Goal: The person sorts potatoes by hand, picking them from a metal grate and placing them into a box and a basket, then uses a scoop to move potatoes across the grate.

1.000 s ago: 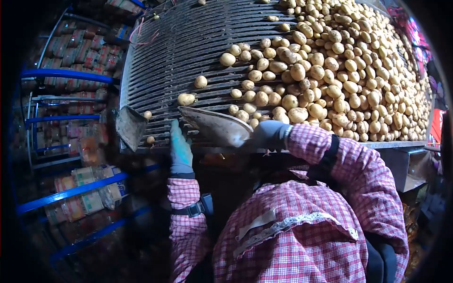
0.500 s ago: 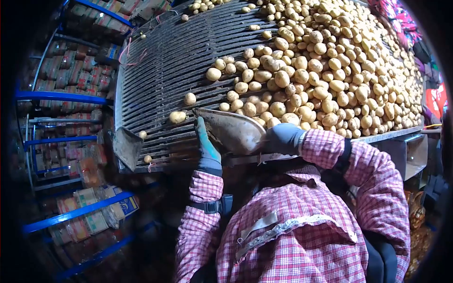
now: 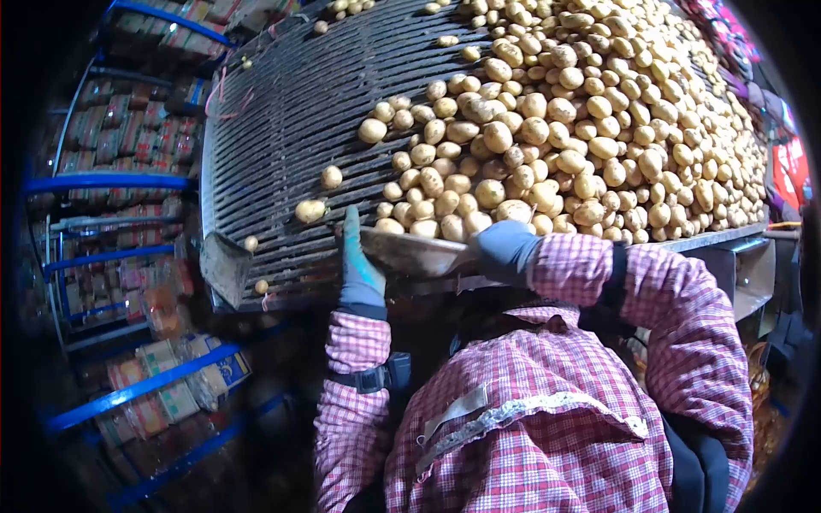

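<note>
A worn metal scoop (image 3: 412,251) is held low at the near edge of the slatted table (image 3: 286,162), tilted so mostly its side and rim show. My left hand (image 3: 360,263), in a grey and teal glove, grips its left end, one finger pointing up along the rim. My right hand (image 3: 506,250), also gloved, is closed at its right end; the grip itself is partly hidden. Just beyond the rim lie potatoes (image 3: 451,203), the front ones close against it. A loose potato (image 3: 310,211) rests on the slats left of my left fingertips.
A large heap of potatoes (image 3: 599,128) covers the table's right side. An angled metal plate (image 3: 226,267) stands at the left corner. Blue-railed racks (image 3: 111,182) with packed bundles are at left. A cardboard box (image 3: 753,278) sits under the table's right end.
The scoop has tipped and sunk toward me, showing less of its face, and more potatoes appear beyond its rim. Both hands have shifted slightly left in view, still on the scoop.
</note>
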